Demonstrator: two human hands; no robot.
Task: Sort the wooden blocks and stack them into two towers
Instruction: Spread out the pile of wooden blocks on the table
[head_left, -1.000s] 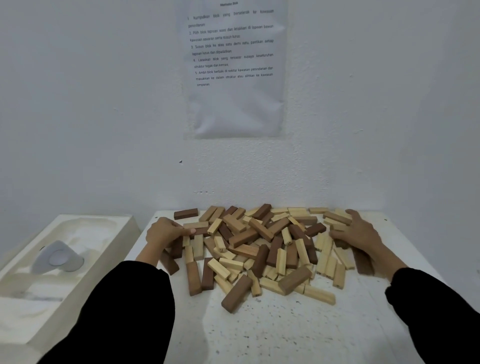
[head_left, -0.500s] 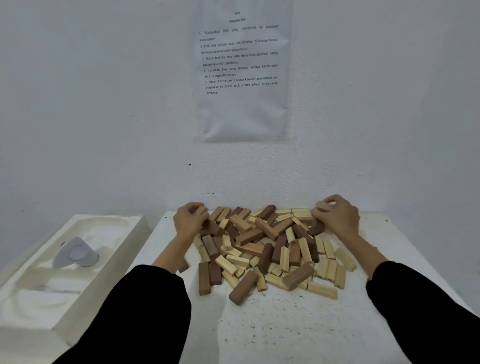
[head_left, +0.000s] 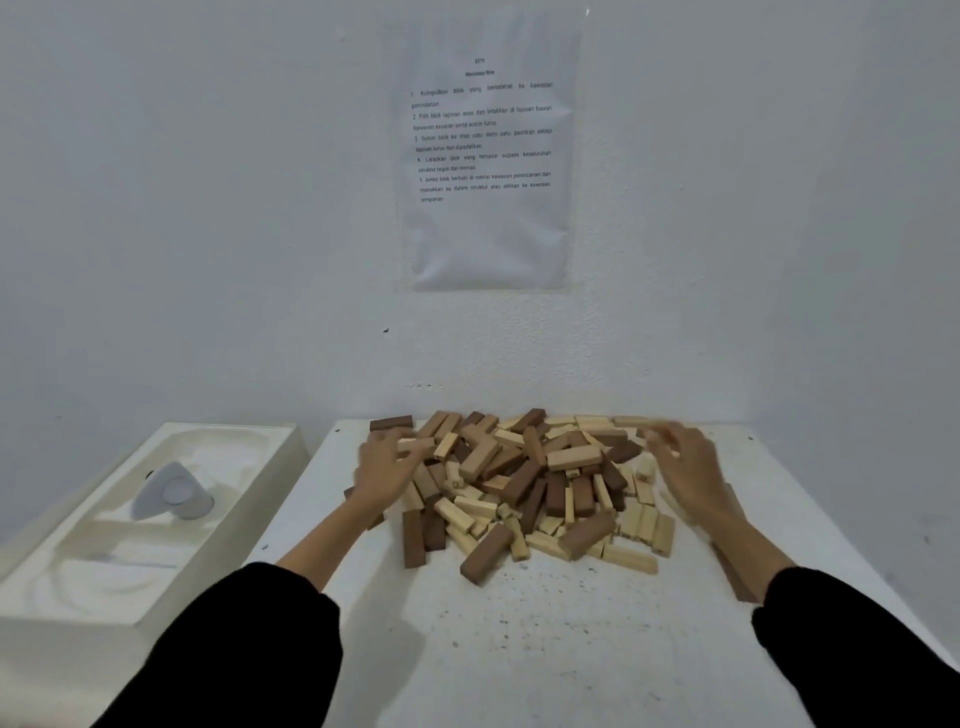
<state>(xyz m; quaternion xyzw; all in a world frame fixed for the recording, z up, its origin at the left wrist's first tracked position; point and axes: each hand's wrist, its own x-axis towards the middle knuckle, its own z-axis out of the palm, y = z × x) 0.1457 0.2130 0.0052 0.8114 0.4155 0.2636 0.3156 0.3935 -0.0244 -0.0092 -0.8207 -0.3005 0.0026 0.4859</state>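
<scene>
A loose heap of wooden blocks (head_left: 524, 483), light and dark brown mixed, lies at the back of the white table (head_left: 519, 649) against the wall. My left hand (head_left: 387, 467) rests on the heap's left edge with fingers spread over the blocks. My right hand (head_left: 685, 467) is at the heap's right edge, fingers straight and blurred by motion. Neither hand grips a block. One dark block (head_left: 732, 571) lies partly hidden under my right forearm. No tower stands.
A white moulded tray (head_left: 104, 561) holding a grey rounded object (head_left: 174, 493) sits left of the table. A printed instruction sheet (head_left: 488, 156) hangs on the wall behind. The table's front half is speckled with dust.
Both hands have come forward from the heap's back corners to its sides and uncurled. The heap is pushed tighter together. The camera has tilted slightly.
</scene>
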